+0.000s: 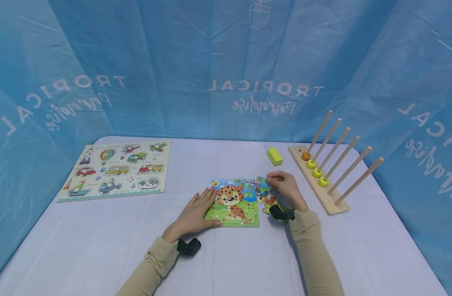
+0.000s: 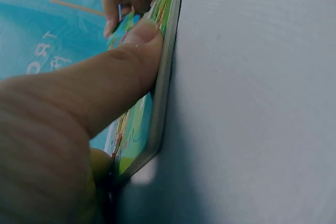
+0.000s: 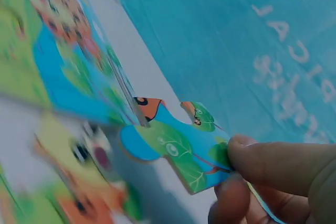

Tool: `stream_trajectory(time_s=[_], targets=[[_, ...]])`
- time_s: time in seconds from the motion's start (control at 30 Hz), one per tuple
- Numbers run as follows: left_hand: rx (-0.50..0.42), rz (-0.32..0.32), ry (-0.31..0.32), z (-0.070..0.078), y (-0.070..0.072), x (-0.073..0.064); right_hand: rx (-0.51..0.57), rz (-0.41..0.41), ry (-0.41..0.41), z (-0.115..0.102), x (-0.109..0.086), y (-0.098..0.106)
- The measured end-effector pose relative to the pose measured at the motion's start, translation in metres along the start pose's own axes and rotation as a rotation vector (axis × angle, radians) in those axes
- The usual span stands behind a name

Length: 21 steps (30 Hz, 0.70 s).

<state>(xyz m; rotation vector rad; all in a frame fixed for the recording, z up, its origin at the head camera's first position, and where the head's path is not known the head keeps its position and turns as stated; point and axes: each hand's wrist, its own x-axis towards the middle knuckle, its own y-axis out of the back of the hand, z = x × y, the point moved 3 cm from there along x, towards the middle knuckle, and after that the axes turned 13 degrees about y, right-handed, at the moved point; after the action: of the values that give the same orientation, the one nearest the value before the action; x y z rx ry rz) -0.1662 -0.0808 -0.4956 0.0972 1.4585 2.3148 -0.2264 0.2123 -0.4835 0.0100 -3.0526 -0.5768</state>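
Observation:
A leopard picture puzzle lies on the white table in the head view. My left hand rests on its left side with fingers extended. The left wrist view has my thumb lying over the board's edge. At the upper right corner, my right hand pinches a blue jigsaw piece with green leaves between thumb and fingers. That piece is close to the puzzle's edge; I cannot tell whether they touch. Loose jigsaw pieces with orange and green print lie right of the puzzle, partly hidden by my right wrist.
A vehicle puzzle board lies at the back left. Behind my right hand is a yellow block. A wooden stand with several upright pegs and a few orange and yellow beads stands on the right. Blue curtain hangs behind the table.

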Motion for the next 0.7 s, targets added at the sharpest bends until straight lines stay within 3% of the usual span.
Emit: stream_trajectory(time_s=[0.2,0.4,0.7], targets=[[0.006,-0.001,0.002,0.0,0.0,0.0,0.08,-0.057,0.052,-0.006,-0.001,-0.024],[0.002,0.002,-0.004,0.0,-0.001,0.0,0.011,-0.078,0.157,-0.013,-0.003,-0.038],[0.005,0.01,-0.001,0.0,-0.001,0.0,-0.077,-0.071,0.164,-0.014,-0.004,-0.047]])
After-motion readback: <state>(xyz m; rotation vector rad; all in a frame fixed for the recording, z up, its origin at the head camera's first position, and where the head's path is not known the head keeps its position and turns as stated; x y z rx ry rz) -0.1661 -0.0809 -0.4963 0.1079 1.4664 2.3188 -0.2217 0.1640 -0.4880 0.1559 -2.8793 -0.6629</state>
